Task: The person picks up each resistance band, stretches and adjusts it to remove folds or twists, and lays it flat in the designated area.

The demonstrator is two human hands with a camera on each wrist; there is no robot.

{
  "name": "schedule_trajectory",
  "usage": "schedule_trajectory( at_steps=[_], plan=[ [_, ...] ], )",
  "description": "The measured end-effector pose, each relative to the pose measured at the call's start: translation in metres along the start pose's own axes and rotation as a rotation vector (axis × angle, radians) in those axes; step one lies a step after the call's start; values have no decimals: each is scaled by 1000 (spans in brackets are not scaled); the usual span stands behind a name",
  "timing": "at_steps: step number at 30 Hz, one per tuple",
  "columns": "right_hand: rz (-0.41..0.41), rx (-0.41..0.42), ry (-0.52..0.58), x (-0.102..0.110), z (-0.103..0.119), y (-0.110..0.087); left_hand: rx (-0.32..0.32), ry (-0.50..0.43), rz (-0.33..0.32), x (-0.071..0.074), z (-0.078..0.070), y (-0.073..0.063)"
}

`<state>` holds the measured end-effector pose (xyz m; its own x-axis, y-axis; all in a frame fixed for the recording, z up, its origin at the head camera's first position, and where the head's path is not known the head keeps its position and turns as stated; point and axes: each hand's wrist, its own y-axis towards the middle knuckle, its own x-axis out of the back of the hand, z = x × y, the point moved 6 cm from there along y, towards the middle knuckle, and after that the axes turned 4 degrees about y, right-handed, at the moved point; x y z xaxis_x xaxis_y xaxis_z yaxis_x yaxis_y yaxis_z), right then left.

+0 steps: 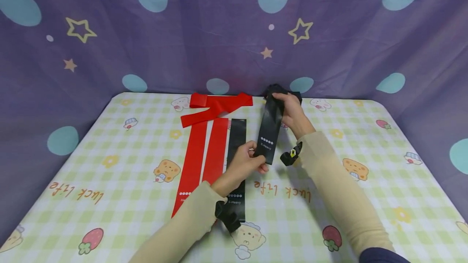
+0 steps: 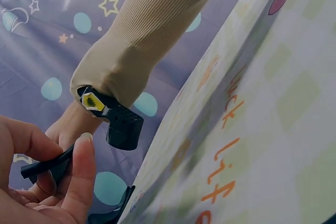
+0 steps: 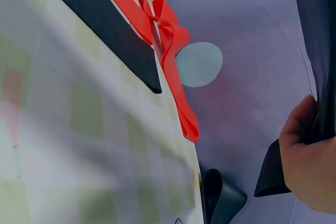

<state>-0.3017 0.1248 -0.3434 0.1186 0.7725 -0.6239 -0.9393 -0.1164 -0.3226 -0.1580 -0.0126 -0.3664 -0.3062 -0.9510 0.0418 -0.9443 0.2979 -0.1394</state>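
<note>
A black resistance band marked X-Heavy is held above the table, slanting between both hands. My left hand pinches its lower end between thumb and fingers; in the left wrist view the band's edge shows in that pinch. Higher up, my right hand grips the band, and more black band folds out behind the fingers. A second black X-Heavy band lies flat, partly covered by my left hand and forearm. Beside it on the left, two flat red bands run side by side.
Loose red band lies twisted and folded across the table's back, by the flat bands' far ends. A black loop shows at the table's far edge in the right wrist view. Behind the checked tablecloth hangs a purple curtain.
</note>
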Motion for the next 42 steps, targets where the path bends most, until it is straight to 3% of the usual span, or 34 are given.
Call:
schedule_trajectory(
  at_steps=[12, 27, 32, 37, 42],
  plan=[
    [-22, -12, -54, 5, 0, 4, 53, -14, 99, -9, 19, -16],
    [-112, -46, -287, 13, -11, 14, 35, 7, 80, -8, 30, -40],
    [-83, -75, -324, 16, -20, 18, 66, 12, 75, -11, 34, -46],
    [-18, -45, -372, 16, -24, 20, 110, 2, 87, -15, 39, -51],
    [7, -49, -495, 18, -28, 22, 155, -18, 122, -18, 43, -57]
  ],
)
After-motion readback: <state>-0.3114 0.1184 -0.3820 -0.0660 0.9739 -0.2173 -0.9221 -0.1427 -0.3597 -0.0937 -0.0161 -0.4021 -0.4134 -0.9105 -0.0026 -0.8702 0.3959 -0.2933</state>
